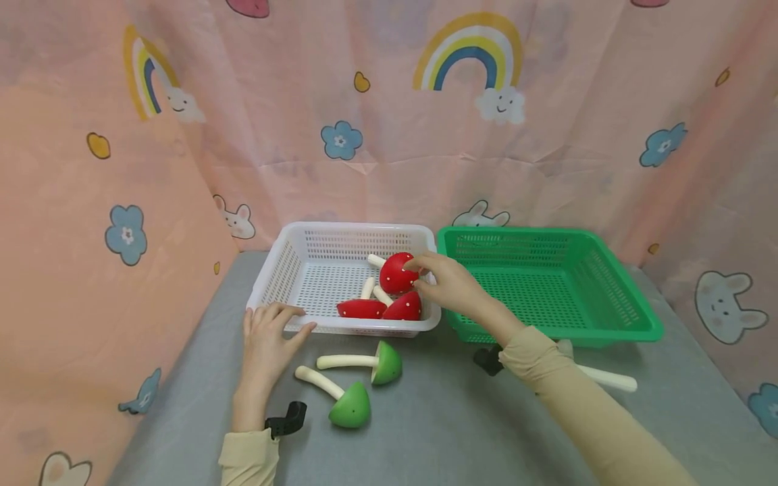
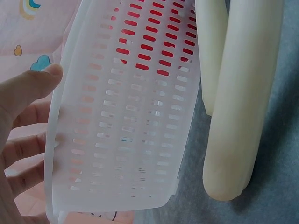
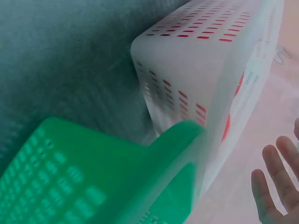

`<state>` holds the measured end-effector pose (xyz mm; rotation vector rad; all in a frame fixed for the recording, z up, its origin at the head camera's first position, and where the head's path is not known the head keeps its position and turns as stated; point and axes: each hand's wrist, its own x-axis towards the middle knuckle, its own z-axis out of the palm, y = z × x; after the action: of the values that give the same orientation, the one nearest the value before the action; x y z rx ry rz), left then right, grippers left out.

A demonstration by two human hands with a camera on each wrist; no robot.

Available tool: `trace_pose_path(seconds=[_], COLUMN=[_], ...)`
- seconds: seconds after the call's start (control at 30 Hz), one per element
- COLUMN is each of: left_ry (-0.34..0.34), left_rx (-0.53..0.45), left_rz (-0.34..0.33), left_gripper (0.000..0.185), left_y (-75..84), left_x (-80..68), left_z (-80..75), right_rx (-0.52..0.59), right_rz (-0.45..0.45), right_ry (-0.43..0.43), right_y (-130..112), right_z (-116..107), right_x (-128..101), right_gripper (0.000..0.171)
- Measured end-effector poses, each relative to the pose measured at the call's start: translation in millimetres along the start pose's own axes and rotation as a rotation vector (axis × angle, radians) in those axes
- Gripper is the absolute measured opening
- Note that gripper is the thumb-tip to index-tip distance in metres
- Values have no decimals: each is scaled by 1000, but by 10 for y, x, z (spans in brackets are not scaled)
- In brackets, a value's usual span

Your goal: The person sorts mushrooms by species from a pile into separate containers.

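My left hand [image 1: 267, 344] holds the front left corner of the white basket [image 1: 365, 324], thumb outside the rim [image 2: 55, 140] and fingers over it. Inside, to the right, lie red toy mushrooms with white dots: an upper one [image 1: 396, 273], a lower left one [image 1: 358, 309] and a lower right one [image 1: 406, 307]. My right hand [image 1: 446, 280] is beside the upper mushroom's cap, thumb and index finger spread around its right side. In the right wrist view, fingers [image 3: 280, 172] extend apart above the rim. Two green toy mushrooms [image 1: 385, 364] [image 1: 351, 406] lie in front of the basket.
A green basket [image 1: 632, 331] stands right of the white one, rims nearly touching. A pale stem [image 1: 608, 378] pokes out from under my right sleeve [image 1: 583, 398], its other end hidden. Patterned pink cloth [image 1: 389, 182] hangs behind the grey table [image 1: 437, 432].
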<state>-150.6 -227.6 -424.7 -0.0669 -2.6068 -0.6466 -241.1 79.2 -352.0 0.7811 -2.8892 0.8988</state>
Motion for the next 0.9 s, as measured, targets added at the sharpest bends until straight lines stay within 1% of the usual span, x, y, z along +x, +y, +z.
trace_pose_path(seconds=[0.23, 0.47, 0.63, 0.73, 0.9], left_ry=[-3, 10, 17, 13, 17], left_rx=[-7, -11, -8, -9, -10], left_rz=[3, -6, 10, 16, 20], left_gripper=[31, 30, 30, 30, 30], left_y=[28, 3, -6, 0, 8], left_x=[3, 2, -2, -5, -9], left_z=[27, -5, -22, -16, 4], right_rx=[11, -13, -10, -30, -75], right_rz=[-10, -32, -34, -30, -49], right_ry=[87, 149, 183, 206, 258], right_y=[144, 232, 252, 280, 379], right_z=[-133, -147, -173, -195, -215], right_x=[-371, -707, -906, -1029, -1222], right_gripper=[34, 33, 32, 32, 33])
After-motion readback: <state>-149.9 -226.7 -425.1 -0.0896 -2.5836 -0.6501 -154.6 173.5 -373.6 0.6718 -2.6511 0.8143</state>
